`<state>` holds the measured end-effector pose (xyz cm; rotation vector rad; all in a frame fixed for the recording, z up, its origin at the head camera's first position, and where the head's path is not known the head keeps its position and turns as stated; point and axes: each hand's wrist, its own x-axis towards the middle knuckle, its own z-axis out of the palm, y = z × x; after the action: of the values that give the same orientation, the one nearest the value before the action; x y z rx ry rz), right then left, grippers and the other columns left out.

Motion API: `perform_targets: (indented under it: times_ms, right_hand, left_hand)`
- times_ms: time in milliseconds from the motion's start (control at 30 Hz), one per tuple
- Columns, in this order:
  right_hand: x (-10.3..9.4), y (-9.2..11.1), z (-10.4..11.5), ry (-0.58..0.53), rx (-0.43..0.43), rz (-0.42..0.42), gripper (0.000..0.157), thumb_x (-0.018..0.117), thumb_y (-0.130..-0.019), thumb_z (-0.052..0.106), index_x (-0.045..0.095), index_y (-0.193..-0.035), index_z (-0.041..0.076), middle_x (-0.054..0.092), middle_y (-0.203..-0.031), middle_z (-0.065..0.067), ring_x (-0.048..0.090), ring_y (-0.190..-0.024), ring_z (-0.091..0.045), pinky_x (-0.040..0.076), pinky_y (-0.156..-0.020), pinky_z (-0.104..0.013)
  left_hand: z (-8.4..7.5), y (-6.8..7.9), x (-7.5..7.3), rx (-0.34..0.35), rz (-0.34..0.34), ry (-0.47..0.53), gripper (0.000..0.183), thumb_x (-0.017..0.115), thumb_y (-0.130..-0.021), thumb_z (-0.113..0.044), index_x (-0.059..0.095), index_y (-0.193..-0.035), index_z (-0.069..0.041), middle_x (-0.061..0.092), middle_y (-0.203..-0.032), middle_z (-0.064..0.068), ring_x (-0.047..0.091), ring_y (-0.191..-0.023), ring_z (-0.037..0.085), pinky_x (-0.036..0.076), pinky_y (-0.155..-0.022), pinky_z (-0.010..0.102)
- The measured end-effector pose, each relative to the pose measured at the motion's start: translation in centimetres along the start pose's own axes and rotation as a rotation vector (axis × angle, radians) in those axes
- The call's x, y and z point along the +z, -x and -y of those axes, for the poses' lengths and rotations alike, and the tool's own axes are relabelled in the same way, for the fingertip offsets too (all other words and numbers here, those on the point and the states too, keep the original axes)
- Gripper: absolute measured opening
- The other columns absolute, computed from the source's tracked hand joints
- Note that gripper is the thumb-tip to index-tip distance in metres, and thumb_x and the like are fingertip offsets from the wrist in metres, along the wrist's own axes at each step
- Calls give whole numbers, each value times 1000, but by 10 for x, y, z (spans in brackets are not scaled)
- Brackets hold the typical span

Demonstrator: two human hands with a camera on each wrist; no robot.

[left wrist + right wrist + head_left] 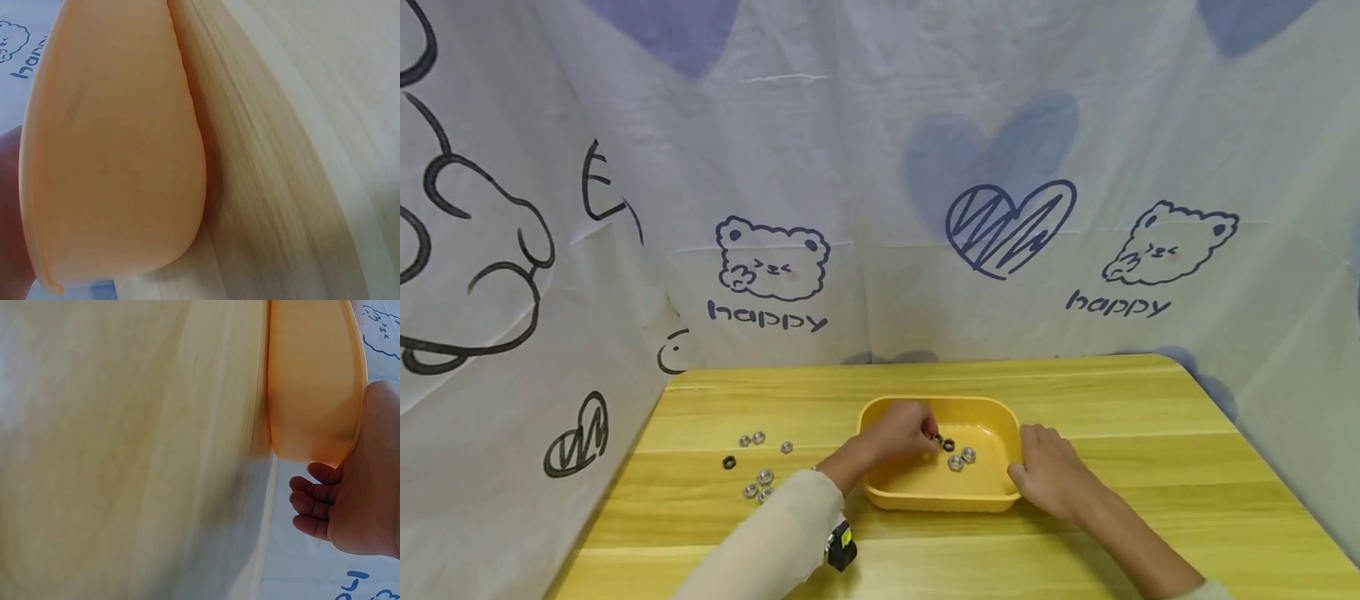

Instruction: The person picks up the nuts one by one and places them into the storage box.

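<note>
A yellow plastic tray (936,503) stands on the wooden table. My left hand (898,429) reaches over its left side, fingers curled, with a small dark hex nut (937,437) at the fingertips. Beside that nut, another dark nut (949,445) lies on the tray floor, with two silver nuts (956,463) nearer the front. At the right end, my right hand (1051,468) grips the tray's rim. In the right wrist view, curled fingers (312,503) show past the tray wall (315,381). The tray's outer wall (119,144) covers most of the left hand in the left wrist view.
Left of the tray lie several silver nuts (765,477) and one dark nut (729,462) on the table (820,383). A black device (841,546) sits at the left wrist. Printed white cloth (880,167) hangs behind and along the sides.
</note>
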<state>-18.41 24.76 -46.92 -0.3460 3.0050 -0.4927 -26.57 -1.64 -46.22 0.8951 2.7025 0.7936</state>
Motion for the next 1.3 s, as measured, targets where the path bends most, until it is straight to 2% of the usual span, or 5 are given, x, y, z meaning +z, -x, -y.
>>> perform_targets:
  times_ms: [233,567,767,1000,1300]
  right_hand:
    - [3,-1,-1,2,-12,-25,50,52,-97,22,48,-133,-13,58,-116,-18,52,-104,-30,42,-90,-49]
    - [3,2,-1,10,-18,-25,50,51,-97,22,48,-133,-13,58,-119,-20,53,-106,-32,43,-92,-51]
    - [3,3,-1,12,-24,-27,50,51,-98,22,48,-134,-13,58,-118,-20,52,-103,-30,43,-91,-50]
    - [4,2,-2,19,-29,-42,49,52,-98,21,48,-132,-14,58,-117,-20,53,-105,-32,44,-92,-52]
    - [4,1,-2,5,-12,-16,51,51,-98,22,46,-135,-13,57,-121,-21,52,-107,-32,43,-94,-53]
  left_hand:
    - [5,-1,6,-28,9,-10,6,79,-82,-9,75,-85,-7,70,-80,0,51,-66,5,44,-63,17]
    - [6,0,11,-54,45,25,7,80,-83,-11,77,-88,-8,73,-84,0,53,-65,4,45,-62,16]
    - [5,0,10,-81,43,72,6,81,-84,-10,78,-87,-7,74,-85,1,54,-65,6,45,-62,17]
    - [3,-1,8,-86,44,73,8,83,-84,-11,79,-88,-6,76,-87,3,54,-66,6,45,-63,17]
    - [3,1,7,-97,56,116,12,85,-85,-13,78,-91,-4,76,-88,4,55,-68,6,46,-64,18]
